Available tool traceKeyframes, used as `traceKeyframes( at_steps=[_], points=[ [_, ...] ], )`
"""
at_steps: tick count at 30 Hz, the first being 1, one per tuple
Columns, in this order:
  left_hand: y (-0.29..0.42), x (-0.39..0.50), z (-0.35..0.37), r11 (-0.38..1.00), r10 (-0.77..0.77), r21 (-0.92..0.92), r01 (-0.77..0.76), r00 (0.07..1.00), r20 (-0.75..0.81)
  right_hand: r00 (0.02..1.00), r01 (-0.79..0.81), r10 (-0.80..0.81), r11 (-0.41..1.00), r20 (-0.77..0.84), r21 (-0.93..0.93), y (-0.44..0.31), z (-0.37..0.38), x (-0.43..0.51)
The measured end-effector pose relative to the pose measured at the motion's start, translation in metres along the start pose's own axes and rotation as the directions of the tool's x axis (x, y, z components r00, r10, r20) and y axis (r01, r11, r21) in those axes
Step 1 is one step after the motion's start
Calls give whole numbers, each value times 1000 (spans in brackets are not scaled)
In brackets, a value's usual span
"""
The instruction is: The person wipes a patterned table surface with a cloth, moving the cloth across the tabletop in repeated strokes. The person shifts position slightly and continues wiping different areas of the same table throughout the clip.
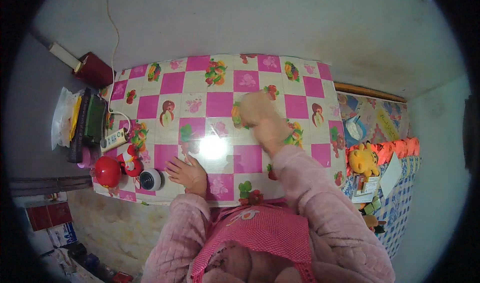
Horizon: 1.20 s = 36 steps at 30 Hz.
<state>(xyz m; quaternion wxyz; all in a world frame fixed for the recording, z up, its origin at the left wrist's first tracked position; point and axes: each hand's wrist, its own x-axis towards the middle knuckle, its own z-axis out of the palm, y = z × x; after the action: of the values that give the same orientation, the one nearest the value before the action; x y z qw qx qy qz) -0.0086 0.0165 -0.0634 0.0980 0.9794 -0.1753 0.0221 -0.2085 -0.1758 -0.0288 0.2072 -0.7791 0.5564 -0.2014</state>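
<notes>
My left hand (188,173) rests palm down on the tablecloth (219,105) near its front edge, fingers spread, holding nothing. The cloth is a glossy pink and white check printed with fruit and flowers. Farther out, my right hand (267,127) reaches over the middle of the cloth. It is blurred, and a pale beige shape at its far end cannot be told apart from the fingers. A round white device with a dark face (150,179) sits just left of my left hand. Bright glare lies on the cloth between the hands.
At the left stand a red ball-like object (108,171), a red and white figurine (131,162), a power strip (114,140) with a white cord, and upright packets and books (94,116). Beyond the table's right edge are a yellow plush toy (363,160) and a bowl (354,128). A wall bounds the far side.
</notes>
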Motion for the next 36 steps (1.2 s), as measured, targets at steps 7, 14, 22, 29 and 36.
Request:
traceKeyframes(
  at_steps=[7,14,22,29,36],
  points=[
    [-5,1,7,1000,18,6,-18,1000,-7,757,409,-385,909,528,77,-98,18,-66],
    [-5,1,7,1000,-6,6,6,999,-52,977,205,-211,971,-32,-119,48,-33,-22],
    [2,-2,-2,1000,5,-11,-5,1000,-7,910,-232,212,973,-356,-13,258,-93,37],
    [0,-1,-7,999,-22,-25,23,1000,8,992,-10,19,997,-126,72,46,-2,148],
    [6,0,-11,999,-30,-40,31,999,27,828,503,-525,851,197,150,-209,157,63]
  ],
)
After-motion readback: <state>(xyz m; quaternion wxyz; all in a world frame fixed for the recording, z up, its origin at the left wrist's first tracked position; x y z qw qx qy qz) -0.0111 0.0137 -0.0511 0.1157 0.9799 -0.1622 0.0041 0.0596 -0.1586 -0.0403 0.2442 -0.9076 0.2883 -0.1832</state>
